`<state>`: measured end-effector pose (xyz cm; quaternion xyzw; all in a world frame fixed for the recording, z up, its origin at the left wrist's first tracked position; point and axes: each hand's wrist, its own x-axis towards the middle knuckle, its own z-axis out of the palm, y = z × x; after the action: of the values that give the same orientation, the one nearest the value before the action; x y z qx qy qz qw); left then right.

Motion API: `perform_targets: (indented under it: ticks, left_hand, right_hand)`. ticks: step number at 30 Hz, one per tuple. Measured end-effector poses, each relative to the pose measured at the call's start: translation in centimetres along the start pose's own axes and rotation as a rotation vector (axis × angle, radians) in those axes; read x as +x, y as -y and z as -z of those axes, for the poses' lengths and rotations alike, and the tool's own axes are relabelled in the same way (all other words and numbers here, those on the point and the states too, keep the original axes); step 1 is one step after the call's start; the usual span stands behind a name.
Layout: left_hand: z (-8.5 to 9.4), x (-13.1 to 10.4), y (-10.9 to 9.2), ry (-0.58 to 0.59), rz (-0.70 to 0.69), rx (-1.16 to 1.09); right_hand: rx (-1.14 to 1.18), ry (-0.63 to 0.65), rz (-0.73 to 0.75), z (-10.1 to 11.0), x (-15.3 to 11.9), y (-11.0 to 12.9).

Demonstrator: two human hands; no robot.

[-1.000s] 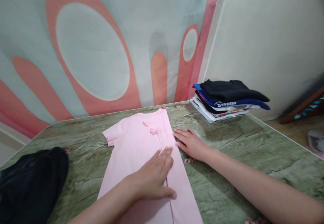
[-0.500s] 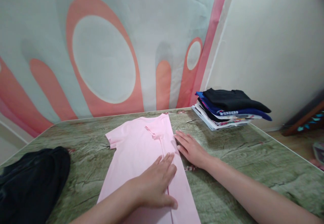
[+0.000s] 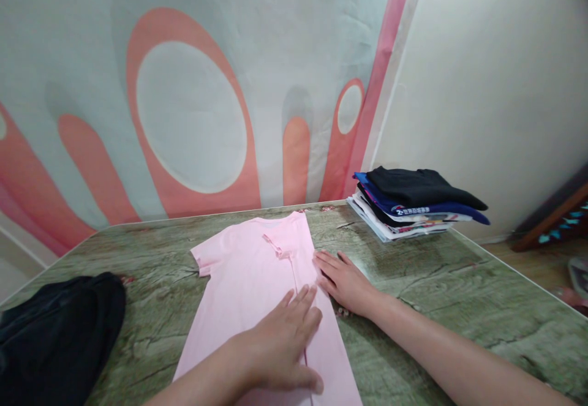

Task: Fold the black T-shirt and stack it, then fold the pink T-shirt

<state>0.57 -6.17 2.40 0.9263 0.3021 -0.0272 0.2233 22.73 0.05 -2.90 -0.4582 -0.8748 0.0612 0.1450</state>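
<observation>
A pink short-sleeved shirt [image 3: 248, 283] lies on the table, its right side folded over toward the middle, with that sleeve on top near the neckline. My left hand [image 3: 289, 342] rests flat on the shirt across the folded edge, fingers spread. Beside the shirt's right edge is my right hand [image 3: 344, 280], its fingertips touching the fabric and its fingers extended. Neither hand grips anything. The lower end of the shirt runs out of the bottom of the view.
A stack of folded clothes [image 3: 413, 201], black on top, stands at the back right of the wood-patterned table [image 3: 427, 277]. Black cloth [image 3: 64, 332] lies at the left. Behind the table is a wall covering [image 3: 266, 87] with coral shapes.
The camera view has tilted slightly up, so the table sits a little lower. My right hand has shifted slightly along the shirt's edge toward me; my left hand stays on the shirt.
</observation>
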Motion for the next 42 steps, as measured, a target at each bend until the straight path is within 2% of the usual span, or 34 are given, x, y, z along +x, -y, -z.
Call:
perform_targets:
  ticks: [3, 5, 8, 10, 14, 18, 23, 27, 32, 35, 42]
  left_hand:
    - [-0.1, 0.0, 0.0, 0.001, -0.003, -0.008]
    - [-0.1, 0.0, 0.1, 0.006, -0.004, -0.005]
    - [-0.1, -0.1, 0.1, 0.011, -0.003, 0.006]
    - [0.0, -0.2, 0.1, 0.010, 0.003, 0.010]
    - [0.0, -0.3, 0.1, 0.008, 0.001, 0.002]
    - [-0.3, -0.2, 0.3, 0.002, -0.004, -0.004]
    - [-0.7, -0.4, 0.3, -0.038, -0.007, -0.001]
    - [-0.5, -0.7, 0.1, -0.039, -0.021, 0.004]
    - [-0.4, -0.5, 0.1, -0.046, -0.009, 0.017]
    - [-0.5, -0.4, 0.1, -0.045, -0.012, 0.019]
    - [-0.7, -0.1, 0.2, -0.035, -0.017, 0.010]
  right_hand:
    - [-0.012, -0.069, -0.123, -0.2, 0.0, -0.4]
    - [0.011, -0.066, -0.082, -0.2, 0.2, -0.7]
    - [0.042, 0.035, 0.028, -0.2, 1.5, -1.2]
    - [0.024, 0.087, 0.010, -0.3, 2.9, -1.7]
    - [-0.029, 0.002, -0.138, -0.9, 6.5, -2.9]
    - [-0.017, 0.051, -0.072, -2.0, 10.2, -4.1]
    - [-0.097, -0.053, -0.305, -3.1, 13.8, -5.5]
    - [-0.080, -0.053, -0.231, -3.8, 15.4, -5.7]
    - [-0.102, -0.095, -0.324, -3.8, 15.8, -5.3]
    - [-0.077, -0.135, -0.236, -3.9, 14.8, -4.2]
    - [0.091, -0.154, 0.014, -4.6, 10.7, -0.8]
